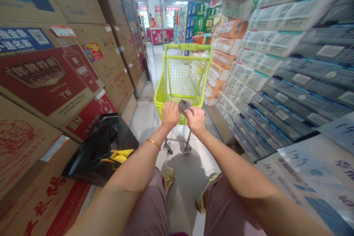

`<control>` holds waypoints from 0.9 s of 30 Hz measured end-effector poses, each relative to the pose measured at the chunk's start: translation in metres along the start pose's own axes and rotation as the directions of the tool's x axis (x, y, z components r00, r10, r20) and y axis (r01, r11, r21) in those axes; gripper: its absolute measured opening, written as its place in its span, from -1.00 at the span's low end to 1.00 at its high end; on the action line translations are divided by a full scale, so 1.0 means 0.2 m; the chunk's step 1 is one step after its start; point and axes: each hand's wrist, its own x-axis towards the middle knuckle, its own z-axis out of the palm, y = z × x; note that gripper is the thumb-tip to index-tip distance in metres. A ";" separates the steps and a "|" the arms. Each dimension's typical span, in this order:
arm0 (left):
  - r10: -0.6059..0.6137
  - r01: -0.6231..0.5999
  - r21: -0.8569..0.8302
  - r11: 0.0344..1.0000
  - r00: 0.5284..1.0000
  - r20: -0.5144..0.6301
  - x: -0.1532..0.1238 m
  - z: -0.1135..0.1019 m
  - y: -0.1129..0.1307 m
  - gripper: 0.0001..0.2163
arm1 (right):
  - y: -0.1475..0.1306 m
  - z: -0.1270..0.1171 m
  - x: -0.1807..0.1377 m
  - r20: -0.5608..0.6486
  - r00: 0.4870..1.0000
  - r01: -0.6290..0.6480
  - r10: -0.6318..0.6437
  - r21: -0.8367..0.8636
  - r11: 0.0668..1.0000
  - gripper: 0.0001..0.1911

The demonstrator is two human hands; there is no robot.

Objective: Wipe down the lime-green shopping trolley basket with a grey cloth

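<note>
A yellow-green shopping cart (pixel 180 90) with a mesh basket stands right in front of me in the aisle. My left hand (pixel 170 114) is closed over the near rim of the basket, its fingertips hidden. Just beside it, my right hand (pixel 195 121) pinches a crumpled grey cloth (pixel 184 105) at the same rim. The cloth lies between both hands and reaches the side of the left one. No goods show inside the basket.
Stacked cartons (pixel 49 77) line the left side, with a black bag (pixel 91 155) against them. On the right rise piles of packaged goods (pixel 265 51). A pale tiled floor (pixel 143 114) runs ahead between them, and a person (pixel 152 21) stands far off near a red counter (pixel 159 35).
</note>
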 end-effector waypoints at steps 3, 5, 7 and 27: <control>-0.003 0.003 -0.012 1.000 1.000 -0.024 0.00 0.00 0.00 -0.77 | 0.00 0.04 -0.07 0.095 0.993 0.068 -0.067 -0.008 0.998 -0.76; -0.010 0.009 -0.021 1.000 0.999 -0.040 0.01 0.00 0.01 -0.72 | -0.01 0.06 -0.12 0.169 0.975 0.151 -0.146 -0.015 0.988 -0.78; -0.011 0.010 -0.026 1.000 0.999 -0.048 0.01 0.00 0.02 -0.69 | -0.01 0.08 -0.15 0.232 0.950 0.220 -0.211 -0.012 0.975 -0.79; 0.014 -0.021 -0.081 0.996 0.996 -0.089 -0.01 0.02 0.01 -0.75 | 0.02 0.00 -0.03 0.044 0.998 0.046 -0.046 -0.010 0.999 -0.76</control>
